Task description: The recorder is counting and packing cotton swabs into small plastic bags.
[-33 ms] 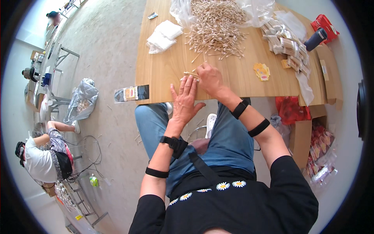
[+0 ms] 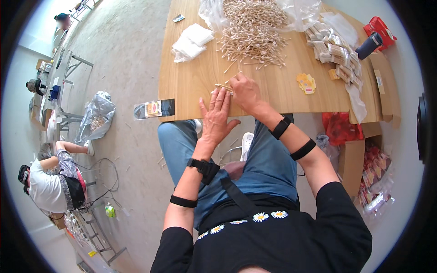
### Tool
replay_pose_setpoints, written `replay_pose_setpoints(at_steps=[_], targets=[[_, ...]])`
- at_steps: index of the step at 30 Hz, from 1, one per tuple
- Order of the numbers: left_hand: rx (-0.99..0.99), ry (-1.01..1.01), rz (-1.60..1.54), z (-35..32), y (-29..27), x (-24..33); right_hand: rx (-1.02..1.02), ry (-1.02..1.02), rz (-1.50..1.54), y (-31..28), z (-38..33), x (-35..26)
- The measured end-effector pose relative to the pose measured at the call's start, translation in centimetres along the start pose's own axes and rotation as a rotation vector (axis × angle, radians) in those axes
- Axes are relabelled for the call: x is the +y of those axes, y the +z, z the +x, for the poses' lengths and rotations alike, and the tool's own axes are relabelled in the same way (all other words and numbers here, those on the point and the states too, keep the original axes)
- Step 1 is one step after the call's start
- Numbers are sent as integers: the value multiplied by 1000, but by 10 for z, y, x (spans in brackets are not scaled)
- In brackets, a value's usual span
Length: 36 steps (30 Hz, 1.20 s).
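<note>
My left hand (image 2: 215,119) lies flat near the front edge of the wooden table, fingers stretched out and thumb apart. Its fingertips rest over a few cotton swabs (image 2: 221,86), which are partly covered. Just right of it, my right hand (image 2: 246,94) is closed, fingers bent together at the ends of the swabs; what lies inside its grip is mostly hidden. Beyond both hands spreads a large heap of loose cotton swabs (image 2: 252,34). A clear pack of swabs (image 2: 153,108) juts over the table's left corner.
White plastic bags (image 2: 193,42) lie at the left. Yellow cards (image 2: 306,83) sit to the right, near stacked swab packs (image 2: 334,50) and a dark bottle (image 2: 369,45). An open carton (image 2: 353,166) stands below the right side. Another person (image 2: 52,184) sits at the far left.
</note>
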State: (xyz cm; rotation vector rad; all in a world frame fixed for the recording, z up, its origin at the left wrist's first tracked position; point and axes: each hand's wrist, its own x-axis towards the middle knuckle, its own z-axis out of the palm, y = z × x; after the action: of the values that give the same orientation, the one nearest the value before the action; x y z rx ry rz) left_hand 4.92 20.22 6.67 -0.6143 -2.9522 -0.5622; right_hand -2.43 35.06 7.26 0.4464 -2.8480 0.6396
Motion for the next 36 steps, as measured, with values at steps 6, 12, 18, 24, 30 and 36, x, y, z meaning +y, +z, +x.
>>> replay_pose_setpoints(at_steps=[6, 12, 18, 24, 30, 36], targets=[[15, 27, -18, 5, -4, -2, 45, -72, 37, 0, -4, 2], [-27, 47, 26, 13, -4, -2, 135, 197, 24, -13, -3, 16], [1, 41, 32, 11, 2, -2, 68, 196, 2, -11, -17, 30], [17, 45, 29, 10, 3, -2, 118, 243, -39, -17, -10, 36], [23, 45, 21, 10, 2, -2, -20, 99, -70, -19, -17, 40], [29, 58, 19, 10, 4, -2, -48, -22, 56, -8, 8, 27]])
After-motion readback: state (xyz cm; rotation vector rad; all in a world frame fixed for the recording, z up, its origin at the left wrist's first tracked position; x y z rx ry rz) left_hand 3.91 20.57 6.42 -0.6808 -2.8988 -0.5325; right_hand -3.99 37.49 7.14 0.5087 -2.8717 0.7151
